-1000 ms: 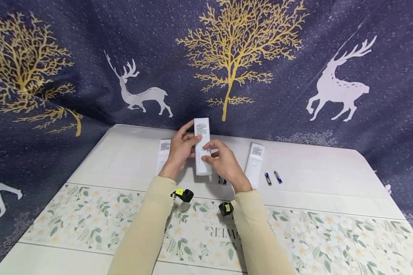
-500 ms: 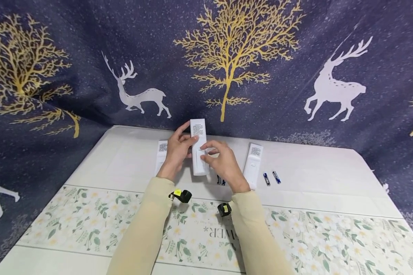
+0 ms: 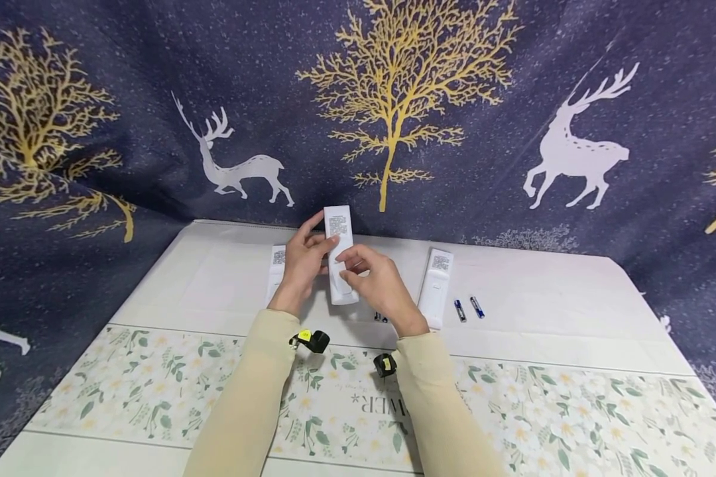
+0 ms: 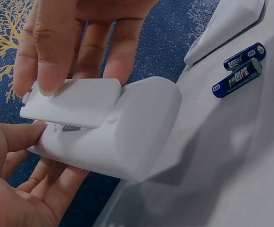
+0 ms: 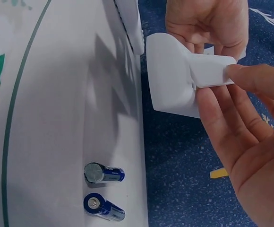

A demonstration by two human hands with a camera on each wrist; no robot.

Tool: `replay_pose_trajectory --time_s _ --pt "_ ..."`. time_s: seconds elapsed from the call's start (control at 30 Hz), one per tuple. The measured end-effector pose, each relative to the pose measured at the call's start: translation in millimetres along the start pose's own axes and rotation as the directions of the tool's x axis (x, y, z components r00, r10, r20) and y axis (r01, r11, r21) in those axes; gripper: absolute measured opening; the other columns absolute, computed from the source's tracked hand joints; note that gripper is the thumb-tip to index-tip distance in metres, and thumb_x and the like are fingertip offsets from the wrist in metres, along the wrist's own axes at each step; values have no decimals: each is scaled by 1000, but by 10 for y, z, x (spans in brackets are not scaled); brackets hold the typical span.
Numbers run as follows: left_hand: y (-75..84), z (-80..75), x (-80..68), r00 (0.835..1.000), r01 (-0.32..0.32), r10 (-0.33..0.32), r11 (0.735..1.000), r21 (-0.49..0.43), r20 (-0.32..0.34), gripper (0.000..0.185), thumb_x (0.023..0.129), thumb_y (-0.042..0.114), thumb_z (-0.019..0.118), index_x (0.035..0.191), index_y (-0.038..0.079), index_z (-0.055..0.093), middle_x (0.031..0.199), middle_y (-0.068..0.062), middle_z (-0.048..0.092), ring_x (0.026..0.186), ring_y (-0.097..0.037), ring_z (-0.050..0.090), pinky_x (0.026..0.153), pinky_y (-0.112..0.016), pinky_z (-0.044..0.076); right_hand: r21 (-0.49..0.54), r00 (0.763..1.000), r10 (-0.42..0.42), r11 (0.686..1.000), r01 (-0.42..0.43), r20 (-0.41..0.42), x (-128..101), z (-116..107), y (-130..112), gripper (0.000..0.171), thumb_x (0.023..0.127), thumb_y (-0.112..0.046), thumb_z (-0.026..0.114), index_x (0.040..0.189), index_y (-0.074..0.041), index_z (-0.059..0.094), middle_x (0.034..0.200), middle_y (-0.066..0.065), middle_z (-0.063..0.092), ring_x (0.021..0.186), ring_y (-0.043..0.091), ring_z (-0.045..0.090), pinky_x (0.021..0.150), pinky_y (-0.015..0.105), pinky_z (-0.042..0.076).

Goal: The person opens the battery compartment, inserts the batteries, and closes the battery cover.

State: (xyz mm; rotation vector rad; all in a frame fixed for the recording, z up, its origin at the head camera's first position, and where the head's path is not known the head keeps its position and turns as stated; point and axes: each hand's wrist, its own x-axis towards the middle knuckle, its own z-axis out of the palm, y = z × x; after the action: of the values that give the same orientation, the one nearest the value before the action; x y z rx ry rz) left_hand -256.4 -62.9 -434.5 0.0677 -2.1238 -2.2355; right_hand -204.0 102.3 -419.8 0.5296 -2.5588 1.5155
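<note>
A white remote control (image 3: 339, 222) is upright above the table, its back with printed label turned to the head camera. My left hand (image 3: 301, 265) grips its side, thumb on the back. My right hand (image 3: 382, 281) pinches the white battery cover (image 4: 75, 101) between thumb and fingers. In the left wrist view the cover stands tilted off the remote's back, and a coil spring (image 4: 70, 128) shows in the gap under it. The right wrist view shows the cover (image 5: 211, 70) under my right thumb. Most of the battery compartment is hidden.
Two more white remotes lie face down, one left (image 3: 276, 268) and one right (image 3: 435, 291). Two blue batteries (image 3: 460, 311) lie beside the right one. Another battery pair (image 4: 236, 78) lies near my right hand. A patterned cloth (image 3: 238, 86) hangs behind the table.
The battery cover, earlier lying flush on the remote's back, now sits lifted and askew in my right fingers. Both hands and the remote appear slightly further left in the head view.
</note>
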Motion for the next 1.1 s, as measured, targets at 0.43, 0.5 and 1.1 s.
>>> replay_pose_trajectory --time_s 0.43,0.5,1.1 --pt "32 -45 -11 1000 -6 6 1000 0 0 62 102 14 74 158 35 53 117 -8 72 87 -16 68 60 -25 52 95 999 5 995 -2 -32 -3 -1 4 23 96 4 74 117 -7 71 103 10 71 92 25 72 74 38 62" --pt "37 -60 -12 1000 -8 8 1000 -5 -4 62 103 14 74 157 35 53 117 -8 71 87 -16 68 62 -27 54 130 999 7 992 -2 -37 2 -6 6 23 96 6 73 117 -4 70 103 12 70 91 26 72 74 43 63" --pt "65 -99 -20 1000 -15 15 1000 5 -7 61 103 14 73 157 36 54 119 -7 71 86 -16 67 66 -33 56 255 992 38 967 -7 -116 20 -106 82 22 99 7 69 120 0 70 109 18 66 93 33 71 77 43 65"
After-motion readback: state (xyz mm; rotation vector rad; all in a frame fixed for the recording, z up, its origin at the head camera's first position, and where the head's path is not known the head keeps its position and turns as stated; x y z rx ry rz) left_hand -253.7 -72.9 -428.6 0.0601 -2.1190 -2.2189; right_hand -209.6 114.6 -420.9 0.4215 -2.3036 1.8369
